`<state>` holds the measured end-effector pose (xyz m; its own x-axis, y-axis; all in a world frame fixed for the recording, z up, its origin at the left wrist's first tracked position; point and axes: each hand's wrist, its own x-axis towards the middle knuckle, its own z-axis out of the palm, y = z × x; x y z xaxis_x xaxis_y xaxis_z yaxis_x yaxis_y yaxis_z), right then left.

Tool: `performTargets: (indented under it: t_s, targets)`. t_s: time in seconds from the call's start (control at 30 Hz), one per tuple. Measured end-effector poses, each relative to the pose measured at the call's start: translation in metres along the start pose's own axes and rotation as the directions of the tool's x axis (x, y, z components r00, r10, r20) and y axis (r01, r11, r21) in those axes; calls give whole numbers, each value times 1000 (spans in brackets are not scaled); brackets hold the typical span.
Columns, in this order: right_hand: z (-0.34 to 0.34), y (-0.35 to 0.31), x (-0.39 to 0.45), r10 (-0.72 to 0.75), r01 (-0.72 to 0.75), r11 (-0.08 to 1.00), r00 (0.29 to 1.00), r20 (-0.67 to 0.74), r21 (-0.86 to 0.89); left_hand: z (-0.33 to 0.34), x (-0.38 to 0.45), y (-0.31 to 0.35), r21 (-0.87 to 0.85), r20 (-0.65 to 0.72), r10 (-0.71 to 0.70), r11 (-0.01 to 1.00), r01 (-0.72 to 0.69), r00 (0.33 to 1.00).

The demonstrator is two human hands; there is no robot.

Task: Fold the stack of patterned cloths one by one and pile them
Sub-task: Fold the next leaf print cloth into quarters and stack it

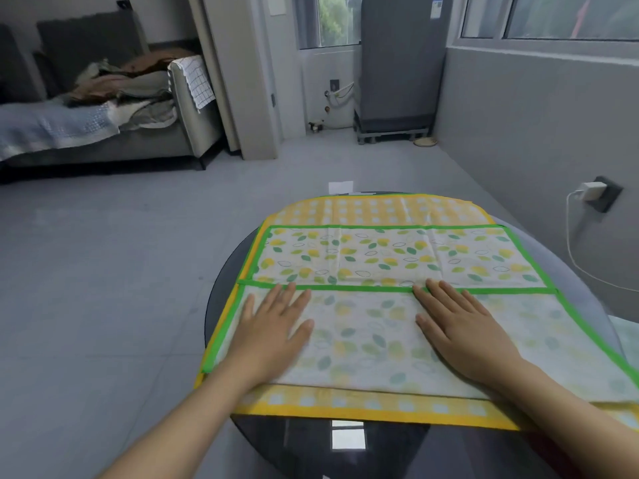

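Both flat palms, left hand [273,326] and right hand [460,323], press the leaf cloth's [380,254] flap; best smooth outward from 12 o'clock hem.

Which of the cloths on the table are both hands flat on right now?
The green-bordered leaf-print cloth, on its folded-over near flap. Left hand and right hand press it flat. The yellow-bordered dotted cloth lies underneath, untouched.

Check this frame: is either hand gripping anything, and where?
Nothing is gripped. The left hand and right hand lie flat, fingers straight, pressing on the folded-over near half of the green-bordered leaf cloth.
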<state>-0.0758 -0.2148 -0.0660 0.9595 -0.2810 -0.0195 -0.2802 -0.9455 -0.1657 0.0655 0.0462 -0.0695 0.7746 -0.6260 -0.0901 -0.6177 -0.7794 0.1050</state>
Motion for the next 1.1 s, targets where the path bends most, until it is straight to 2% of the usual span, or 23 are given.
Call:
performTargets:
  t_s: [0.1, 0.33, 0.5, 0.83, 0.97, 1.1]
  targets:
    - [-1, 0, -1, -2, 2, 1000, 1000, 6, -12, -2, -4, -18, 8, -2, -43, 999, 43, 999]
    - [-4, -4, 0, 1, -1, 1000, 1000, 11, 11, -7, -6, -12, -39, 5, -43, 998, 43, 999]
    - [-18, -2, 9, -4, 13, 996, 995, -104, 87, -19, 5, 5, -158, -29, 13, 987, -18, 1000]
    - [-39, 22, 104, 77, -43, 987, 973, -220, 154, -52, 113, 52, -279, -98, 78, 955, -103, 992]
    - [-37, 35, 141, 177, -102, 958, 946, -273, 267, -47, 164, 56, -306, -165, 36, 948, -85, 986]
    - [-30, 49, 170, 201, -132, 958, 942, -268, 254, -38, 204, 51, -411, -233, -50, 910, -52, 971]
